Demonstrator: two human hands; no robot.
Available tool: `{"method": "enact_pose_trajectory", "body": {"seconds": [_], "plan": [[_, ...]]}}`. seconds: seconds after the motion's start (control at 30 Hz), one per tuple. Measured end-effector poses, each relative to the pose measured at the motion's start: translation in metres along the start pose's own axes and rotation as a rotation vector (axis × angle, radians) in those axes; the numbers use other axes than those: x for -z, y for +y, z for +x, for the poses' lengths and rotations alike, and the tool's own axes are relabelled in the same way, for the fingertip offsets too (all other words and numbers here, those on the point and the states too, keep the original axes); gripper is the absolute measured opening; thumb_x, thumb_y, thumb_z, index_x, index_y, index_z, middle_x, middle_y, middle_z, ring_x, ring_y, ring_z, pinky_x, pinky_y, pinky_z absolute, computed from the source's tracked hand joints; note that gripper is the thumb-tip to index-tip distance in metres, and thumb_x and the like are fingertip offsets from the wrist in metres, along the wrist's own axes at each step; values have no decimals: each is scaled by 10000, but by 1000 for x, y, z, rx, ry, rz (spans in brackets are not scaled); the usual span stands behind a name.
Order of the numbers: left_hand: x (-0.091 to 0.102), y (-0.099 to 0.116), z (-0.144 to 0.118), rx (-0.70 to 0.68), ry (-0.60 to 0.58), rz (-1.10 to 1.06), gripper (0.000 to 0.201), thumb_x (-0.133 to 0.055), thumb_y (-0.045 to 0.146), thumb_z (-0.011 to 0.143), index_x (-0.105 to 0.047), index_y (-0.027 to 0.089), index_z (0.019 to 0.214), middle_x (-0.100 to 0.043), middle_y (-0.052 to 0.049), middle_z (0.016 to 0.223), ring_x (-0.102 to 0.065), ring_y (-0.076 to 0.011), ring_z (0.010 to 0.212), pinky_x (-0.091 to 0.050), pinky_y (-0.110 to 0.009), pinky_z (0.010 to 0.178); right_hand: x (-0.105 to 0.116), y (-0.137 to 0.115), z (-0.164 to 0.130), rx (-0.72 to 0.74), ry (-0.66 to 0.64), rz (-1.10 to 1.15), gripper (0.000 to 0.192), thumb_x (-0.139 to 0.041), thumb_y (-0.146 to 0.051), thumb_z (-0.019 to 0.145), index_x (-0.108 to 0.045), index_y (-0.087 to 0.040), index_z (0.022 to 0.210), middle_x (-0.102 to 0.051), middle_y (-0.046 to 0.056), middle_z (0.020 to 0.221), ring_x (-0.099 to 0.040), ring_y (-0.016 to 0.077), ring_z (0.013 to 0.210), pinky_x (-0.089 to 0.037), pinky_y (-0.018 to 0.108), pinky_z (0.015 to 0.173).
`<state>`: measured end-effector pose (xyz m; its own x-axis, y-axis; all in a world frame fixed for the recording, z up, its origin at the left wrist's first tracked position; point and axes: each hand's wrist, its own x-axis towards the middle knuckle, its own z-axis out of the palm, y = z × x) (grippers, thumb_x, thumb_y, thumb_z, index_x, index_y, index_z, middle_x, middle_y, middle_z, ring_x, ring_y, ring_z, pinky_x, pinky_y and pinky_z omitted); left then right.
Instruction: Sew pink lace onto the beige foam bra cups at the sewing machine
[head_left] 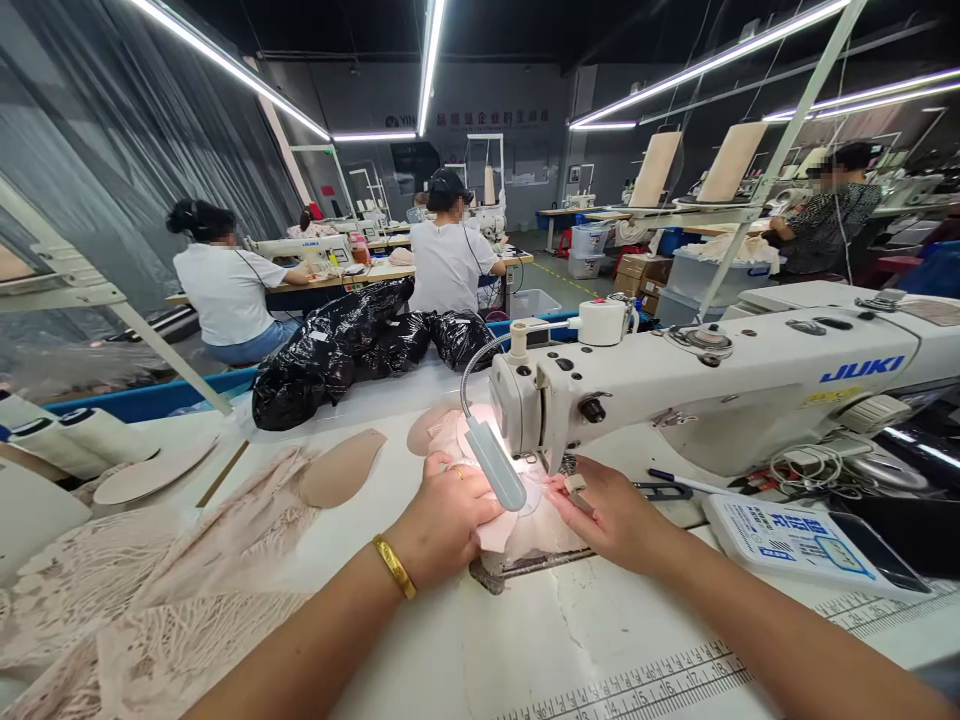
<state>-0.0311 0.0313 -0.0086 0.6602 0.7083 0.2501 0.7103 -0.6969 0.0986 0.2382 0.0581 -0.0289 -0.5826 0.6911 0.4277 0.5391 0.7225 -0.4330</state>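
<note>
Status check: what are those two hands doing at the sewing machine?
Left hand flat on pink fabric. Right hand pinching fabric at the needle. Lamp overhangs the work.

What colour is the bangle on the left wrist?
Gold. The bangle circles the wrist behind the left hand, seen clearly in the head view.

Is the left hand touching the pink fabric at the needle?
Touching: the head view shows the left hand pressed flat on the pink fabric, fingers overlapping it.

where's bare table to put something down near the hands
Bare white table lies between the forearms, bordered by the ruler strip. Left of the left hand is crowded with lace fabric; beside the right hand, scissors and cables.
</note>
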Motion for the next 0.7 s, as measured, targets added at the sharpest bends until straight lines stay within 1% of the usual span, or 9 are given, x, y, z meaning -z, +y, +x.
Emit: {"method": "enact_pose_trajectory", "body": {"seconds": [0.1, 0.23, 0.33, 0.43, 0.5, 0.57, 0.63, 0.7], "plan": [[-3, 2, -4, -9, 15, -25, 250, -600, 163, 857, -719, 275, 1047, -749, -21, 927, -639, -257, 931, -246, -547, 1018, -1, 1, 0, 23, -10, -6, 190, -452, -274, 1048, -632, -213, 1051, -664, 77, 888, -625, 246, 792, -527, 371, 709], [-3, 8, -8, -47, 62, -14, 202, -573, 148, 867, -693, 247, 995, -723, -3, 852, -616, -224, 840, -248, -520, 971, 1, -2, -1, 40, -45, -34, 209, -442, -272, 1056, -642, -212, 1047, -661, 76, 859, -610, 250, 791, -504, 370, 714], [0, 17, -9, -69, 60, 10, 104, -567, 147, 891, -647, 214, 887, -706, 6, 826, -578, -191, 773, -243, -507, 976, 4, -5, -1, 96, -131, -28, 217, -441, -248, 1060, -658, -233, 1049, -651, 51, 824, -584, 233, 776, -472, 353, 729], [5, 27, -11, -85, 22, -3, 154, -571, 186, 938, -592, 202, 786, -700, 22, 827, -543, -165, 731, -240, -495, 1001, 6, -9, -2, 196, -251, 15, 219, -465, -198, 1037, -677, -252, 1020, -632, 20, 808, -548, 195, 740, -429, 332, 733], [7, 32, -12, -100, 16, -18, 150, -604, 213, 939, -598, 206, 789, -713, 32, 853, -524, -150, 698, -228, -497, 1025, 5, -10, -2, 244, -303, 14, 236, -473, -152, 1006, -686, -250, 977, -622, 15, 818, -525, 181, 730, -399, 324, 719], [9, 36, -13, -110, 13, -20, 85, -632, 221, 926, -622, 215, 842, -731, 31, 897, -518, -144, 680, -209, -511, 1051, 3, -11, -3, 257, -326, -13, 246, -474, -112, 971, -681, -241, 933, -614, 17, 832, -508, 177, 728, -374, 321, 702], [8, 38, -12, -103, 19, -9, 54, -621, 204, 924, -623, 217, 872, -731, 29, 896, -518, -142, 668, -206, -524, 1058, 1, -10, -3, 249, -324, -35, 240, -476, -89, 943, -660, -233, 888, -605, 15, 826, -495, 177, 722, -356, 319, 688], [5, 38, -10, -87, 28, 0, 72, -589, 181, 930, -606, 213, 868, -718, 32, 869, -523, -142, 669, -231, -522, 1048, -1, -10, -2, 233, -312, -42, 232, -475, -82, 934, -632, -228, 848, -585, 8, 797, -477, 177, 712, -347, 315, 681]]}}
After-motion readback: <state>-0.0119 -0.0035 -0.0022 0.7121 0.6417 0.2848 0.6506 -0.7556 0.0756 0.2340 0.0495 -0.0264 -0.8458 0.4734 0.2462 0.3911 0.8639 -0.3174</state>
